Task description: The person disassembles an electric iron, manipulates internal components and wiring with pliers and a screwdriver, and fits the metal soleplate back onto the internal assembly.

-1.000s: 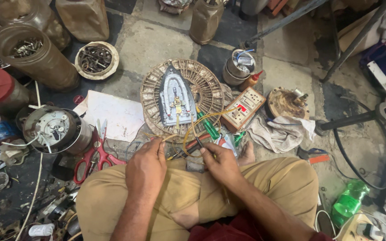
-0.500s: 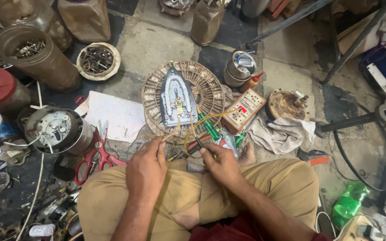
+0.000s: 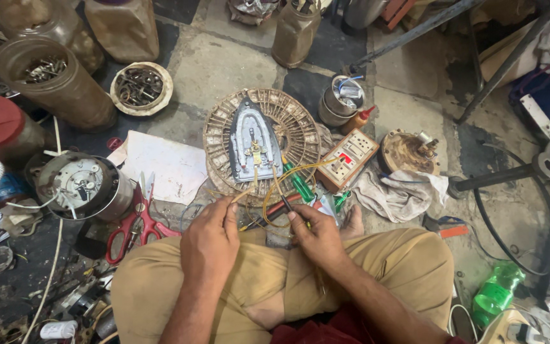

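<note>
A person is sitting cross-legged on the floor in tan trousers [image 3: 377,267], with both hands working above the knees. The left hand [image 3: 211,239] is pinching the end of a thin yellowish wire [image 3: 240,196] between thumb and forefinger, the other fingers curled in. The right hand [image 3: 316,236] is closing around a slim dark probe [image 3: 284,204], whose tip is pointing up toward the wires; a yellow wire loop [image 3: 288,175] is arching just above this hand. Just beyond the hands, an iron soleplate [image 3: 253,143] is lying flat, its point facing away, on a round wicker mat [image 3: 221,127], and the wires are running back to it. Beside the mat on the right, a green-handled screwdriver [image 3: 299,185] is lying near a beige switch-and-socket board [image 3: 349,159]. Red-handled scissors [image 3: 136,220] are lying to the left of the knees, beside a white sheet of paper [image 3: 163,165] and a round motor housing [image 3: 81,185]. Farther right, a grey cloth [image 3: 399,194] is lying crumpled beneath a rusty round part [image 3: 408,151]. Farthest off, a small bowl of metal bits [image 3: 140,88] and several brown jars [image 3: 58,83] are standing on the stone floor.
</note>
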